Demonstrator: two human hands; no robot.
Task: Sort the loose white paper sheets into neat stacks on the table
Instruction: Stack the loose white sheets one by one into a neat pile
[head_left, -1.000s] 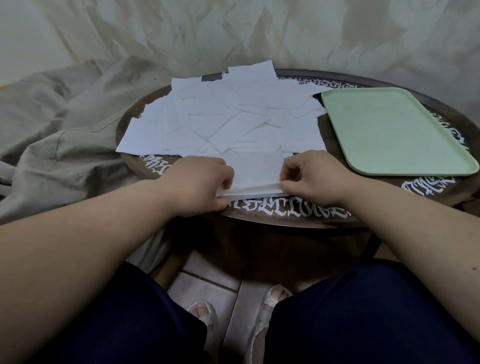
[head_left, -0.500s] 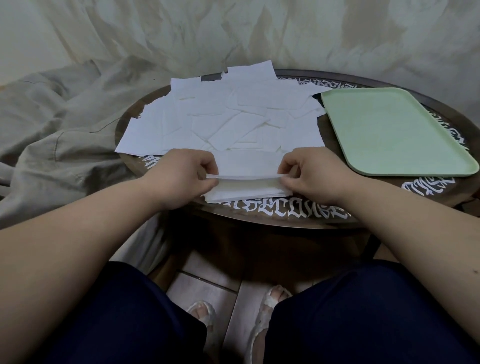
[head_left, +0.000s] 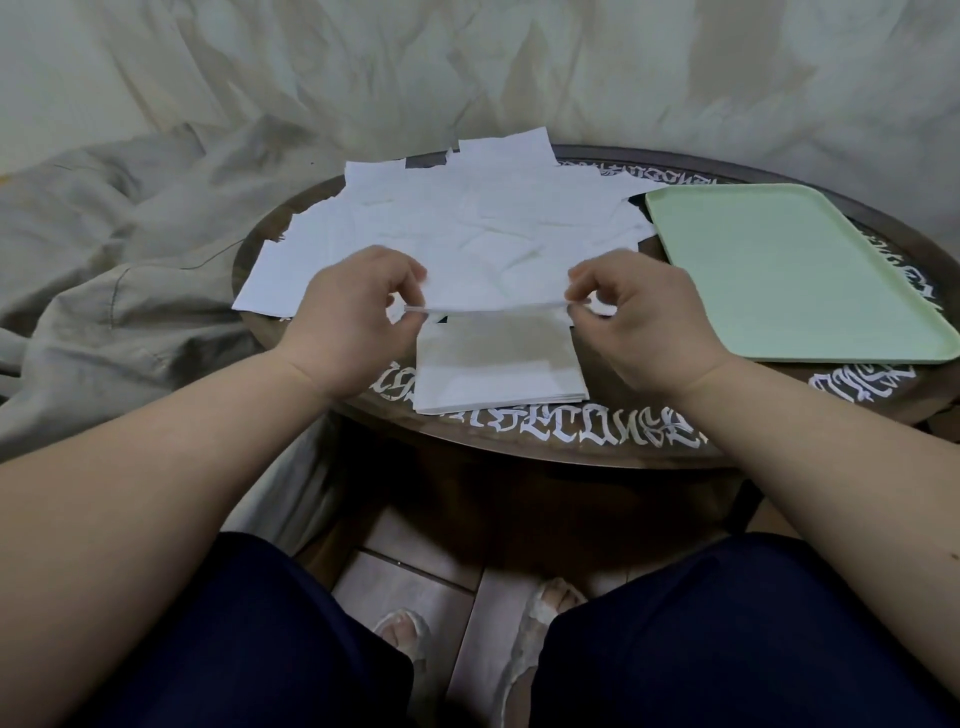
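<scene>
Loose white paper sheets (head_left: 467, 223) lie scattered and overlapping across the far half of the round dark table (head_left: 571, 447). A neat stack of sheets (head_left: 498, 374) rests near the table's front edge. Above that stack, a thin bunch of sheets (head_left: 488, 306) is held level and seen edge-on. My left hand (head_left: 353, 317) pinches its left end and my right hand (head_left: 639, 317) pinches its right end. Both hands hover a little above the table.
A pale green tray (head_left: 789, 270) lies on the right part of the table. Rumpled beige cloth (head_left: 114, 291) covers the area to the left and behind. My knees in dark trousers and my feet on the tiled floor (head_left: 415, 566) are below the table edge.
Both hands have lifted a thin bunch of sheets off the front stack and raised it away from me; the stack underneath now lies uncovered.
</scene>
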